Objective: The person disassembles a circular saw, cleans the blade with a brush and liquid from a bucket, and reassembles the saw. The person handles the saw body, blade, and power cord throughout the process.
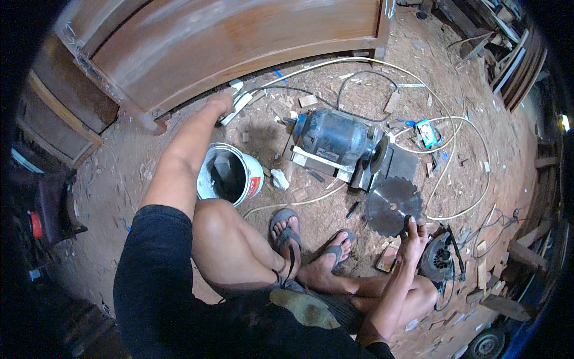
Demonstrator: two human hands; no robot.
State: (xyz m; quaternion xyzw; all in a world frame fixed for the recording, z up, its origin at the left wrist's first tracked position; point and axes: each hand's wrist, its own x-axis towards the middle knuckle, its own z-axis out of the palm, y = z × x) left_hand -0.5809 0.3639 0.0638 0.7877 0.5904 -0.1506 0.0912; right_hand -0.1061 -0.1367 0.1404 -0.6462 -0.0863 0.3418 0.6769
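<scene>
A toothed circular saw blade (383, 216) is pinched at its lower right edge by my right hand (414, 238), the thumb lying on its face. It is held beside a blue bench grinder (333, 136), whose dark wheel (380, 154) faces the blade's side. My left arm stretches far forward. At its end my left hand (222, 104) is closed at a white power strip (240, 105) on the ground, with dark and pale cords by it. Whatever its fingers grip is too small to make out.
A white bucket (253, 179) with dark contents stands by my left knee. Near my right knee lies a handheld circular saw (438, 258). A pale cable (452, 179) loops around the grinder. Wooden panels (239, 42) stand at the back, and scraps litter the dirt floor.
</scene>
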